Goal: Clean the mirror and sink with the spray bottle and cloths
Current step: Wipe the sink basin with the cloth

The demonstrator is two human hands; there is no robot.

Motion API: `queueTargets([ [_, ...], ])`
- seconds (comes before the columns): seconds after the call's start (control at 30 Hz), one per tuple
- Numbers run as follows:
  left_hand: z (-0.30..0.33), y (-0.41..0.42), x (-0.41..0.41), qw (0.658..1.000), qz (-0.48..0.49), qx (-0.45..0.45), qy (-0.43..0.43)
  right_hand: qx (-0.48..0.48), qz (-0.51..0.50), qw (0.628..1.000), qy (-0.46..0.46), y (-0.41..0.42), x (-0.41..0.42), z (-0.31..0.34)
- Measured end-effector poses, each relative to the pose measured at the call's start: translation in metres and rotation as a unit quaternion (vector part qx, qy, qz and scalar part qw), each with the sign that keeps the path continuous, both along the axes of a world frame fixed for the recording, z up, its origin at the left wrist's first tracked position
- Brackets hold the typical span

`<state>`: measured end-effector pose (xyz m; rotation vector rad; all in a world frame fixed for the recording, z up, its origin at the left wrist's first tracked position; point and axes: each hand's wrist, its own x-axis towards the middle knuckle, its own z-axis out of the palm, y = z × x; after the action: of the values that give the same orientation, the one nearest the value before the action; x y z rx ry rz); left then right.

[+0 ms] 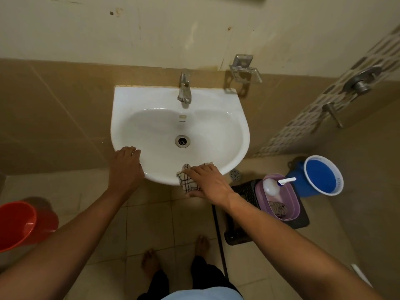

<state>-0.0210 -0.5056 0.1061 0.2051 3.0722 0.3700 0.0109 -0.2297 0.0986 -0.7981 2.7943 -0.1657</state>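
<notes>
A white wall-mounted sink (227, 118) with a metal tap (184, 89) and a drain (182, 141) fills the middle of the view. My right hand (207, 179) presses a checked cloth (187, 180) flat against the sink's front rim, fingers straight. My left hand (126, 163) rests on the front-left rim with its fingers curled over the edge. A white spray bottle (273, 186) lies in a purple tub (292, 200) to the right, with a second cloth (278, 207) beside it. The mirror is out of view.
The purple tub sits on a dark stool (303, 221). A blue bucket (322, 176) stands on the floor at the right, a red bucket (19, 224) at the left. A soap holder (245, 69) hangs on the wall. My bare feet (175, 254) stand on tiles below.
</notes>
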Motion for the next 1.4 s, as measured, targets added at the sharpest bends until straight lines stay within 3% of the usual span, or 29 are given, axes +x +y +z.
queueTargets([
  [0.47, -0.005, 0.041, 0.004, 0.996, 0.093, -0.007, -0.007, 0.05, -0.101, 0.991, -0.072, 0.152, -0.11, 0.003],
  [0.8, -0.006, 0.043, -0.002, 0.989, 0.143, 0.005, -0.033, 0.129, -0.051, 0.99, 0.011, 0.155, -0.199, -0.004],
  [1.13, 0.003, 0.022, -0.034, 0.992, 0.128, -0.002, 0.009, 0.152, -0.016, 0.987, 0.045, 0.134, -0.198, -0.015],
  [1.23, -0.002, 0.002, -0.057, 0.994, 0.101, -0.031, -0.005, 0.176, -0.032, 0.984, -0.003, 0.132, -0.172, -0.013],
  [1.4, -0.002, -0.02, -0.084, 0.994, 0.097, -0.032, -0.03, 0.137, -0.116, 0.971, -0.156, 0.084, -0.128, -0.005],
])
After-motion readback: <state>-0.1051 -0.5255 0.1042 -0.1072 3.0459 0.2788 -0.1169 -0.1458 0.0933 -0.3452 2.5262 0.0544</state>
